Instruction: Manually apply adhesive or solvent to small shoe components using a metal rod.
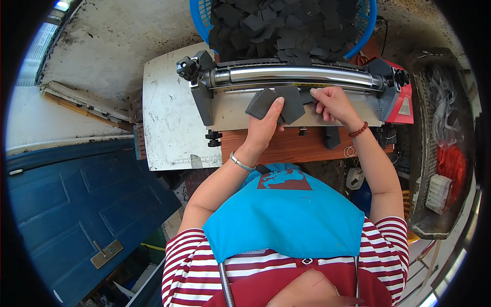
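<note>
My left hand (266, 125) grips a fanned stack of dark grey square pieces (279, 102) over the flat metal bed of a tabletop roller machine (225, 110). My right hand (332, 102) pinches one dark piece (307, 95) at the edge of the shiny steel roller (296, 75). Both hands rest on the bed just in front of the roller. Behind the machine, a blue plastic basket (369, 20) is heaped with many more of the dark cut pieces (284, 25).
The machine sits on a wooden board (286, 146) next to a scuffed white panel (166, 112). A red motor housing (404, 105) caps its right end. A grimy mesh tray (434, 148) holding red scraps stands at right. A blue door panel (76, 204) lies at lower left.
</note>
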`<state>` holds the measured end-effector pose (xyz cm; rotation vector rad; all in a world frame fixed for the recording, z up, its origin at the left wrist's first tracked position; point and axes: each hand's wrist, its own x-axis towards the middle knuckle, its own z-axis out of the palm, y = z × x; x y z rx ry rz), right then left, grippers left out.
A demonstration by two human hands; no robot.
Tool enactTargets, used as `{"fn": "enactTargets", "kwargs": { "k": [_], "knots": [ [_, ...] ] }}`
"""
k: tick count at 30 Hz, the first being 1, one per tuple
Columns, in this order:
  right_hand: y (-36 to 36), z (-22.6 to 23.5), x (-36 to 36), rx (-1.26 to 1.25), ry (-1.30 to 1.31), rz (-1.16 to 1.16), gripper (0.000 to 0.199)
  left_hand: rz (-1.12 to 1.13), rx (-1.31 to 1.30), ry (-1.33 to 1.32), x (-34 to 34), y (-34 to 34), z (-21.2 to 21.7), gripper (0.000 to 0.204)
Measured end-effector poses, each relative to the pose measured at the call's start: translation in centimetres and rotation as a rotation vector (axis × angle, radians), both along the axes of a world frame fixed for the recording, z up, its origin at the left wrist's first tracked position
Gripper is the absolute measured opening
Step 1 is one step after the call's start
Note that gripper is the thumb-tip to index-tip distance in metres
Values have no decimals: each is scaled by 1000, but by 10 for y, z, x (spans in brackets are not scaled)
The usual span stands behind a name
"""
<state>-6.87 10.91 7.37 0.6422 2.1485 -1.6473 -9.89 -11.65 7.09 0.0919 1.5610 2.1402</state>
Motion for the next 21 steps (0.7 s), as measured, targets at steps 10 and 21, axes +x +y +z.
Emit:
{"fn": "enactTargets", "kwargs": {
  "k": [10,21],
  "knots": [
    [-18,11,13,-243,29,156,33,-77,138,-146,-3,-6,5,24],
    [-8,-6,2,-6,138,-67,31,-121,-149,-26,-1,1,4,25]
  ]
}}
